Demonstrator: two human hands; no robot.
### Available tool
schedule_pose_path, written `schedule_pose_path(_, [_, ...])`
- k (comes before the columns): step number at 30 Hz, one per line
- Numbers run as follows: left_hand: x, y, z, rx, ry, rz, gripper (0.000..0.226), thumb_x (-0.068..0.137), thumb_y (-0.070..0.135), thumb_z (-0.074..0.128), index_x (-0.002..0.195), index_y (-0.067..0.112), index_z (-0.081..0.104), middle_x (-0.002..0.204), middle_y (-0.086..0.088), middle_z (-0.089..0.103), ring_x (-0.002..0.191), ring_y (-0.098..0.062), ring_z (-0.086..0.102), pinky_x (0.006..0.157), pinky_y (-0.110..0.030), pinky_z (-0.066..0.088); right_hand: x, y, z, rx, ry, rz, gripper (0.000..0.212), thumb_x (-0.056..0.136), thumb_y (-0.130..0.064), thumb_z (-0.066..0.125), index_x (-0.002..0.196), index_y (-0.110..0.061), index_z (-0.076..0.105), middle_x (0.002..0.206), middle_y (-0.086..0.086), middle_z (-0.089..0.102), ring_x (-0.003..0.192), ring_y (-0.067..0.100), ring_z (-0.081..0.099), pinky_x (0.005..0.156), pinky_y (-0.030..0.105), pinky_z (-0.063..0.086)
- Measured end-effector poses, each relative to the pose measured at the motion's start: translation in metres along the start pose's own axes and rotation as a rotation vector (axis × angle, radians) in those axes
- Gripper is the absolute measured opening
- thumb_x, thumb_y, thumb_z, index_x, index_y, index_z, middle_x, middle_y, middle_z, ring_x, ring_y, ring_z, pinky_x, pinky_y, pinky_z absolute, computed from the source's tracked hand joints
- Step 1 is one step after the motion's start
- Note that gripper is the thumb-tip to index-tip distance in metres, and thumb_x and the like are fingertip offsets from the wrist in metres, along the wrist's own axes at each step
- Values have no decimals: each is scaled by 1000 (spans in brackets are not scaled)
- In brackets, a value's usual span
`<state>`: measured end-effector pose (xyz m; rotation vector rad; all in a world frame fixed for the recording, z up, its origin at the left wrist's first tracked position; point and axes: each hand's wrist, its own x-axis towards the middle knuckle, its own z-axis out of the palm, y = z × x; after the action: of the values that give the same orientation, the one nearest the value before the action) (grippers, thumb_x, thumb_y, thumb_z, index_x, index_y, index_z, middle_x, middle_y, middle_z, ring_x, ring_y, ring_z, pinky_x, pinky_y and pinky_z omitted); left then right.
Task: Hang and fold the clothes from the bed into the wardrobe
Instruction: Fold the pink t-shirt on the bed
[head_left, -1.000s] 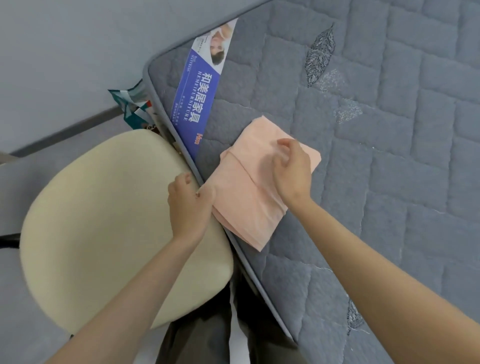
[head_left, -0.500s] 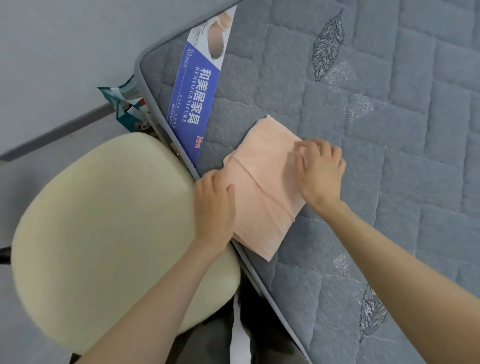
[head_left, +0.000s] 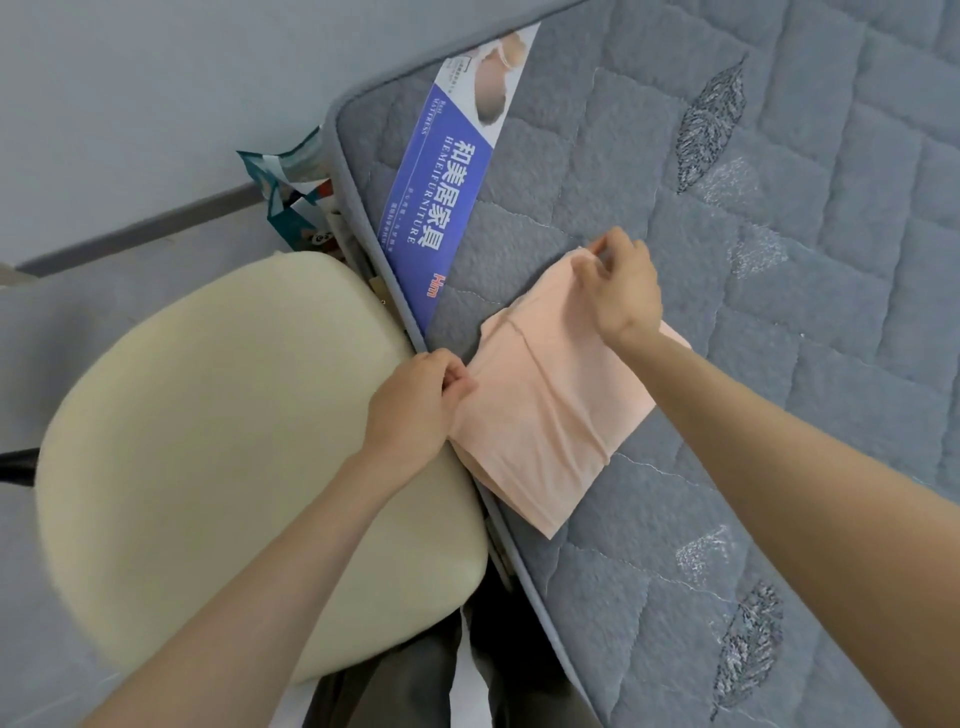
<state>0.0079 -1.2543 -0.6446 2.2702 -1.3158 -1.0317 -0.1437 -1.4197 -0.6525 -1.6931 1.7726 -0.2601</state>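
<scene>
- The grey quilted mattress (head_left: 779, 364) runs out of frame at the top and right; only its near-left corner shows whole.
- A cream chair seat (head_left: 208, 441) sits left of both grips, crossed by the left forearm, its base hidden.
- The folded pink cloth (head_left: 540, 426) lies at the mattress edge, stretched between the two grips; its right edge vanishes under the right wrist.
- A blue label (head_left: 441, 197) lies beyond the left grip, its small print unreadable.
- The right hand (head_left: 623, 286), arm reaching in from lower right, pinches the cloth's far corner, raised off the mattress.
- The left hand (head_left: 415, 405), fingers curled, pinches the cloth's left edge.
- A patterned bag (head_left: 291, 208) is mostly hidden behind the mattress corner.
</scene>
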Motion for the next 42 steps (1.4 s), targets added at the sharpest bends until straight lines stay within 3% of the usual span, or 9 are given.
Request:
schedule_pose_path(5, [2,-4,-15,-35,-100,-68,11,89,32,63,90,22,62,92,5,65,86,-19,60,77,-33,48,5,-8,5,5,59,71,4,93,-26,55,91,-23,56,112,5,56,97,27,56,76,29,34])
schedule_pose_path(12, [3,-14,-19,-141,-159,-83,13,84,35,69,79,25,62,79,11,62,77,-10,57,75,-31,48,6,-9,4,-32,83,8,14,90,-33,59,94,-22,67,111,3,58,97,19,57,73,26,35])
schedule_pose_path(20, [1,-21,-18,-120,-158,-81,16,87,33,65,75,30,56,81,8,62,79,-14,58,75,-32,47,6,-11,21,100,98,103,6,90,-25,55,85,-24,58,101,11,66,94,27,62,84,34,46])
schedule_pose_path(26, [-17,-27,-8,-191,-122,-140,19,90,30,63,92,15,52,92,5,60,78,-15,56,68,-27,44,-21,10,1,35,48,-57,29,93,-23,56,121,-16,57,117,5,50,89,11,48,75,16,30])
schedule_pose_path(29, [-26,-29,-4,-214,-127,-138,20,86,25,68,97,13,55,89,8,58,72,-10,54,62,-13,39,-36,34,-13,-41,-17,-31,36,95,-29,54,130,-18,52,131,4,45,102,13,53,79,20,33])
schedule_pose_path(35, [-33,-35,-4,-343,-79,-215,22,78,24,78,88,12,63,82,1,65,69,-12,58,69,-22,47,-40,27,-8,17,-138,-88,47,96,-30,53,141,-22,42,139,4,42,106,16,51,92,20,34])
schedule_pose_path(38, [-37,-35,-7,-323,-25,-176,21,75,25,80,77,19,61,77,1,65,64,-11,57,65,-19,45,-24,8,3,136,-94,-17,25,90,-31,57,113,-20,58,117,8,62,100,30,62,94,40,48])
schedule_pose_path(40, [-38,-36,-8,-315,-36,-174,21,76,24,79,73,21,59,74,0,65,61,-12,59,63,-18,45,-13,-1,9,196,-46,78,7,84,-26,57,80,-21,55,89,10,70,88,29,66,87,43,51])
schedule_pose_path(42, [-37,-40,-9,-326,-49,-197,19,78,23,78,72,20,60,71,-1,66,61,-14,61,63,-20,46,-2,-3,16,261,-16,134,7,76,-24,54,69,-22,52,75,10,69,81,31,67,83,45,54])
